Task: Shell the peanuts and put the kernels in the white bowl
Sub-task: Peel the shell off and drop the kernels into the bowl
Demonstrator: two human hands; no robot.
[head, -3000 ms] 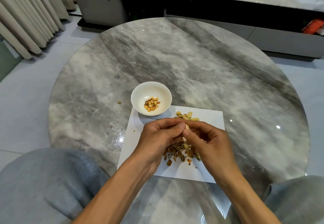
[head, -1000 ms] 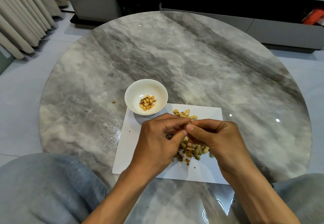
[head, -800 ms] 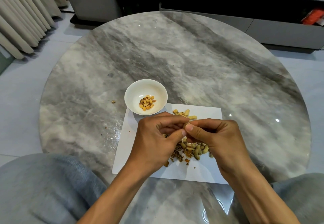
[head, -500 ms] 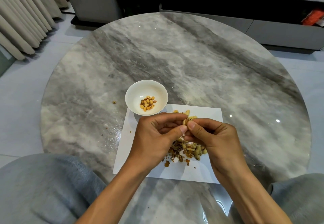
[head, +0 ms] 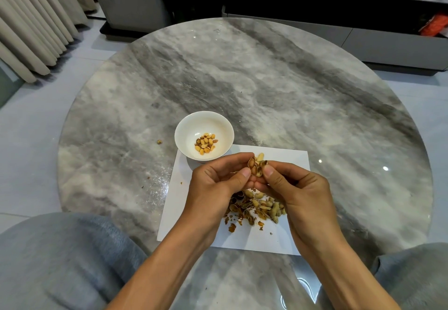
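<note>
1. Together, the left hand (head: 218, 186) and right hand (head: 294, 188) meet fingertip to fingertip, both pinching one cracked peanut shell (head: 255, 168) between thumbs and curled fingers; the shell is split open, with a kernel showing inside.
2. Both forearms rise from the lower edge and converge toward the peanut, the backs of the hands turned up and outward.
3. Just below the hands, a heap of shell pieces and whole peanuts (head: 254, 209) lies on a white paper sheet (head: 194, 225).
4. Just beyond the fingertips, a few unshelled peanuts (head: 260, 156) peek out on the paper's far edge.
5. Up and left of the left hand stands the white bowl (head: 189, 130), its near side on the paper, holding a small cluster of kernels (head: 205, 143).
6. Everything sits on a round grey marble table (head: 291, 91).
</note>
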